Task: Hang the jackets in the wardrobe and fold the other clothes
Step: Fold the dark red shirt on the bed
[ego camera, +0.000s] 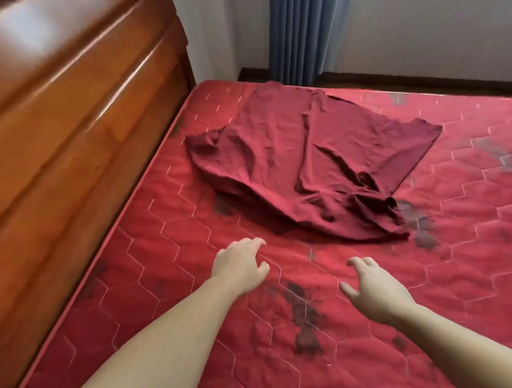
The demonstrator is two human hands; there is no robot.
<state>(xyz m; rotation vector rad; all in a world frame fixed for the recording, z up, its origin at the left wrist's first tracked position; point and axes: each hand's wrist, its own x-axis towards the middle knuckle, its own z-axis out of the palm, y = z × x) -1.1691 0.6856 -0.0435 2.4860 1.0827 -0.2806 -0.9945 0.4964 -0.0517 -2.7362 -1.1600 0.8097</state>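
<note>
A dark red garment point(301, 167) lies spread and wrinkled on a red quilted mattress point(153, 288), its near hem bunched. My left hand point(240, 265) hovers over the mattress just short of the garment's near edge, fingers relaxed and holding nothing. To the right and a little nearer to me, my right hand point(372, 288) is held with spread fingers, also empty. Neither hand touches the cloth.
A glossy wooden headboard point(66, 114) runs along the mattress's left side. Blue curtains point(305, 31) hang against a white wall behind the bed. Dark stains mark the mattress point(305, 318) between my arms and right of the garment.
</note>
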